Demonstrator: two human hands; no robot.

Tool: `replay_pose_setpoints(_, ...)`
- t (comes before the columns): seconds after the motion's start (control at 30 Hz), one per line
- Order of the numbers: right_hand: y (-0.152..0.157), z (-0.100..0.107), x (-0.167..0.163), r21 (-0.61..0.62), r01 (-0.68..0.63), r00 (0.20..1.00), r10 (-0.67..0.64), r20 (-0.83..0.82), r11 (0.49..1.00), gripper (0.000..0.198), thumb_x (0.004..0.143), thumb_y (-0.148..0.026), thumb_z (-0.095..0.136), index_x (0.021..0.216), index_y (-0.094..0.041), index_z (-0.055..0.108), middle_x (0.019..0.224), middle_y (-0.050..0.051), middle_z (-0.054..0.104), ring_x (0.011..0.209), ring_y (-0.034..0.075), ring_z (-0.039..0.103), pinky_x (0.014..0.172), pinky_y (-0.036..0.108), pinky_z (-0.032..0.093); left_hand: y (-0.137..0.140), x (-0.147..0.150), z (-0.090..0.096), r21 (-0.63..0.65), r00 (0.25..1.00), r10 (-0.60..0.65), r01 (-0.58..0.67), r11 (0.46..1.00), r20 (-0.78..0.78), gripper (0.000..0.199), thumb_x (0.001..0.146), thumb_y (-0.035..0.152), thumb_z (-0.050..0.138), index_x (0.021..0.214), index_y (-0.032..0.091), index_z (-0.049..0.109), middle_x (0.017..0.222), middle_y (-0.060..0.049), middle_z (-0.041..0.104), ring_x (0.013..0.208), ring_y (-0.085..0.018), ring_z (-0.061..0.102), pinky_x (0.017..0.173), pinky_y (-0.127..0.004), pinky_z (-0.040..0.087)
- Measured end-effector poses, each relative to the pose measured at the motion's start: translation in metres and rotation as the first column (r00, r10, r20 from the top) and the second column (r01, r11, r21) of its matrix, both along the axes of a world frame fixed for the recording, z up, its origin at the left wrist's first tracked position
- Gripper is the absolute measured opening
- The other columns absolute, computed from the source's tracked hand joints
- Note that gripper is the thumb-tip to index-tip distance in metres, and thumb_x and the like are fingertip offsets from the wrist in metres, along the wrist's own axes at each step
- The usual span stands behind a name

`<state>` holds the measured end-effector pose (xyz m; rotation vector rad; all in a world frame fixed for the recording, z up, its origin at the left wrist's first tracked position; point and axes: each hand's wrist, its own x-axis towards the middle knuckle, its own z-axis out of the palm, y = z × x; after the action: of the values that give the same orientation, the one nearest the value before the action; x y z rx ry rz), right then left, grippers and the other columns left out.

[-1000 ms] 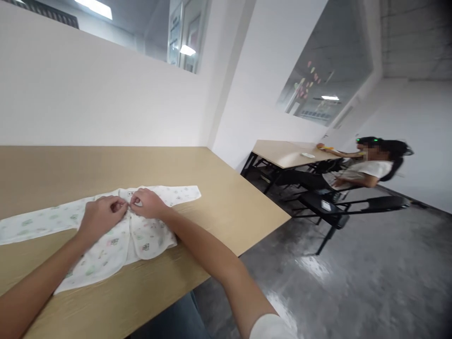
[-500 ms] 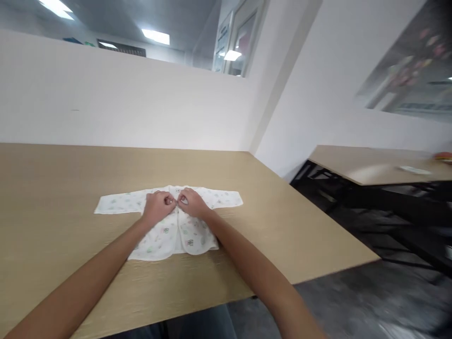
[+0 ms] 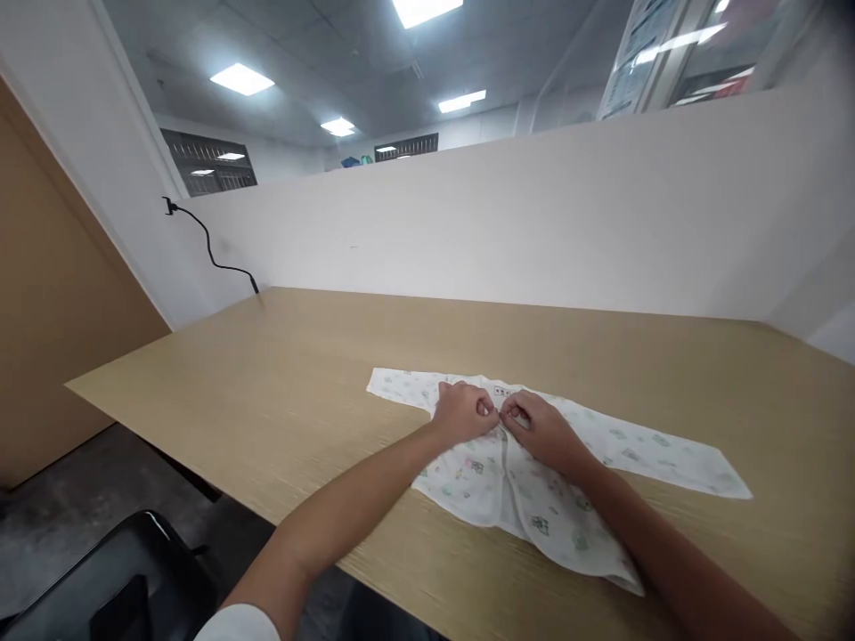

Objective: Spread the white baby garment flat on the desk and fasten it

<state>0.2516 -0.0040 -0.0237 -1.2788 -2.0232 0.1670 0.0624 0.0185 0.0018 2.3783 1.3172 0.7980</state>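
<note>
A small white baby shirt [image 3: 468, 485] with a faint green and pink print lies front side up, its sleeves spread out to both sides. My left hand [image 3: 466, 411] pinches the front edge of the shirt just below the neckline. Right beside it, my right hand [image 3: 540, 429] pinches the opposite front edge, and the fingertips of both hands nearly meet at the centre opening. Whatever fastener sits between the fingertips is too small to make out. Below the hands the front edges run down close together to the hem.
The shirt rests on a wide wooden table [image 3: 300, 392] against a low white partition [image 3: 427, 240]. A black flexible-neck holder [image 3: 212, 254] is fixed at the table's far left corner. At the lower left stands a black chair [image 3: 134, 570] by the table's edge.
The head view has swung to the left, so the shirt and hands appear further right. Both hands keep their pinch at the shirt's front opening.
</note>
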Motion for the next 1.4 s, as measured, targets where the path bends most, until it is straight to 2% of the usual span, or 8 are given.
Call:
replay_pose_setpoints(0.2, 0.0, 0.002, -0.001, -0.006, 0.005, 0.999, -0.005, -0.032, 1.0, 0.019, 0.091, -0.034, 0.054, 0.078, -0.023, 0.06, 0.079, 0.005, 0.063, 0.077, 0.022, 0.057, 0.072, 0.034, 0.043, 0.001, 0.0, 0.0, 0.005, 1.0, -0.007, 0.007, 1.0, 0.004, 0.011, 0.079, 0.031, 0.066, 0.075, 0.022, 0.071, 0.074, 0.0, 0.073, 0.092, -0.022, 0.065, 0.096, -0.041, 0.038)
replay_pose_setpoints(0.4, -0.003, 0.004, -0.002, -0.015, 0.019, 0.998, -0.02, -0.065, 1.0, 0.015, 0.088, -0.029, 0.055, 0.077, -0.021, 0.06, 0.08, 0.005, 0.063, 0.081, 0.022, 0.057, 0.075, 0.034, 0.044, -0.001, -0.001, 0.004, 0.022, 0.999, -0.006, 0.006, 1.0, -0.035, 0.011, 0.079, 0.027, 0.064, 0.075, 0.021, 0.072, 0.077, 0.0, 0.073, 0.091, -0.022, 0.064, 0.095, -0.04, 0.038)
replay_pose_setpoints(0.6, 0.0, 0.006, -0.004, -0.115, 0.046, 0.989, -0.061, -0.135, 0.992, 0.013, 0.086, -0.026, 0.056, 0.076, -0.02, 0.062, 0.082, 0.004, 0.068, 0.081, 0.02, 0.059, 0.075, 0.031, 0.045, -0.002, -0.002, 0.007, 0.054, 0.996, -0.016, 0.021, 0.998, -0.091, 0.012, 0.081, 0.026, 0.063, 0.076, 0.021, 0.072, 0.074, -0.002, 0.071, 0.087, -0.021, 0.064, 0.093, -0.039, 0.037)
replay_pose_setpoints(0.73, -0.002, 0.011, -0.003, -0.084, 0.085, 0.993, -0.091, -0.07, 0.993, 0.015, 0.086, -0.022, 0.055, 0.074, -0.02, 0.064, 0.079, 0.004, 0.068, 0.08, 0.02, 0.06, 0.077, 0.033, 0.047, -0.005, -0.006, 0.009, 0.085, 0.99, -0.02, 0.033, 0.996, -0.142, 0.016, 0.088, 0.025, 0.059, 0.083, 0.02, 0.074, 0.082, -0.004, 0.072, 0.091, -0.023, 0.064, 0.091, -0.039, 0.04)
replay_pose_setpoints(0.87, -0.019, 0.015, 0.005, -0.036, -0.022, 1.0, 0.023, 0.021, 0.999, 0.021, 0.092, -0.021, 0.052, 0.099, -0.02, 0.071, 0.096, 0.007, 0.071, 0.095, 0.023, 0.063, 0.089, 0.039, 0.051, -0.013, -0.014, 0.005, 0.136, 0.982, -0.069, 0.093, 0.986, -0.173, 0.019, 0.093, 0.029, 0.059, 0.098, 0.021, 0.075, 0.101, -0.008, 0.072, 0.105, -0.026, 0.062, 0.093, -0.04, 0.044)
replay_pose_setpoints(1.0, -0.041, 0.011, 0.008, -0.01, -0.027, 0.997, 0.028, 0.067, 1.0, 0.039, 0.094, -0.021, 0.053, 0.131, -0.023, 0.063, 0.117, 0.01, 0.069, 0.11, 0.026, 0.061, 0.098, 0.044, 0.05, -0.024, -0.022, -0.002, 0.192, 0.979, -0.101, 0.135, 0.972, -0.176, 0.023, 0.096, 0.033, 0.058, 0.11, 0.022, 0.074, 0.109, -0.008, 0.068, 0.11, -0.026, 0.059, 0.094, -0.041, 0.045)
replay_pose_setpoints(1.23, -0.045, 0.005, -0.004, 0.013, 0.088, 0.969, -0.089, 0.232, 0.996, 0.035, 0.1, -0.023, 0.047, 0.127, -0.026, 0.069, 0.114, 0.011, 0.065, 0.103, 0.028, 0.057, 0.087, 0.044, 0.048, -0.035, -0.024, -0.002, 0.222, 0.973, -0.138, 0.178, 0.959, -0.185, 0.025, 0.097, 0.022, 0.05, 0.107, 0.02, 0.073, 0.106, -0.009, 0.067, 0.107, -0.025, 0.059, 0.093, -0.04, 0.045)
replay_pose_setpoints(1.4, -0.049, 0.007, 0.002, 0.016, 0.017, 0.998, -0.018, 0.063, 1.0, 0.03, 0.096, -0.02, 0.051, 0.122, -0.024, 0.067, 0.111, 0.009, 0.07, 0.106, 0.027, 0.059, 0.094, 0.044, 0.048, -0.034, -0.025, -0.002, 0.186, 0.978, -0.175, 0.195, 0.963, -0.115, 0.022, 0.096, 0.024, 0.054, 0.102, 0.021, 0.075, 0.1, -0.007, 0.071, 0.101, -0.023, 0.063, 0.092, -0.037, 0.045)
